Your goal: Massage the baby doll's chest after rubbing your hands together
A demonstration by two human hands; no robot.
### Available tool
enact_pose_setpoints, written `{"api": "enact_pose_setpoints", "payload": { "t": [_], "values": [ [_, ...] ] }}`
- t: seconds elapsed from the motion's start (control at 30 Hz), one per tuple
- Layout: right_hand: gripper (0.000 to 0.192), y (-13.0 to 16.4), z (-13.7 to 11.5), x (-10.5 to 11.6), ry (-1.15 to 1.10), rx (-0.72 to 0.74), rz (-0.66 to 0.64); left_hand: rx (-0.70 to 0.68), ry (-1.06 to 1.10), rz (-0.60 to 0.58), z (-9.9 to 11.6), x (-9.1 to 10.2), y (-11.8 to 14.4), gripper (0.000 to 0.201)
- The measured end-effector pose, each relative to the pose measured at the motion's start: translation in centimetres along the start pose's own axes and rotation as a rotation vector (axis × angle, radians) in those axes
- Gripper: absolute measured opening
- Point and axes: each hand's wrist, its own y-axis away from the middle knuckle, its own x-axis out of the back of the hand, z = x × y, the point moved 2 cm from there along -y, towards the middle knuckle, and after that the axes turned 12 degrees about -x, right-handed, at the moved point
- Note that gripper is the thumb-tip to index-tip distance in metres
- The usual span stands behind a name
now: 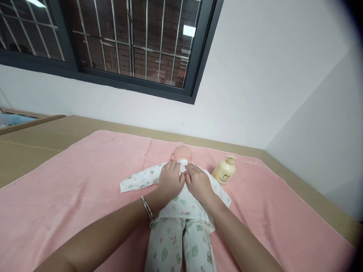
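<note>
A baby doll lies on a pink blanket, its bald head toward the wall. It wears a white long-sleeved top and matching trousers, both printed with small green and pink figures. My left hand rests flat on the left side of the doll's upper body, a silver bangle on its wrist. Beside it my right hand lies flat on the right side, the two thumbs nearly meeting. Fingers on both hands are stretched out over the cloth, holding nothing. The doll's face is not visible.
A pale yellow pump bottle stands on the blanket right of the doll. The blanket covers a wooden surface that meets a white wall. Above is a dark-framed window with metal bars. Something blue shows at far left.
</note>
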Motion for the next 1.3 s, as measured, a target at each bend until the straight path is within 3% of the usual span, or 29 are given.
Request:
{"api": "enact_pose_setpoints", "payload": {
  "t": [0.2, 0.3, 0.5, 0.73, 1.0, 1.3],
  "values": [
    [0.038, 0.2, 0.0, 0.0, -0.060, -0.149, -0.003, -0.088, 0.038, -0.042, -0.3, -0.8, 0.0, 0.037],
    [0.044, -0.1, 0.2, 0.1, -0.032, -0.211, -0.067, -0.046, 0.028, -0.049, -0.2, -0.9, 0.1, 0.037],
    [0.050, -0.6, 0.5, 0.3, -0.016, -0.201, -0.173, 0.055, 0.018, -0.049, 0.1, -0.5, 0.2, 0.039],
    [0.050, -0.4, 0.3, 0.2, 0.020, -0.219, -0.163, 0.159, 0.057, -0.108, -0.1, -0.1, -0.3, 0.042],
    [0.046, 0.5, -1.2, 0.4, 0.094, -0.216, -0.118, 0.108, 0.146, -0.168, -1.1, -0.6, -0.5, 0.046],
    [0.047, -1.1, 1.2, -0.2, -0.037, -0.190, -0.168, -0.022, -0.042, -0.105, 0.1, -0.1, 0.0, 0.036]
  ]
}}
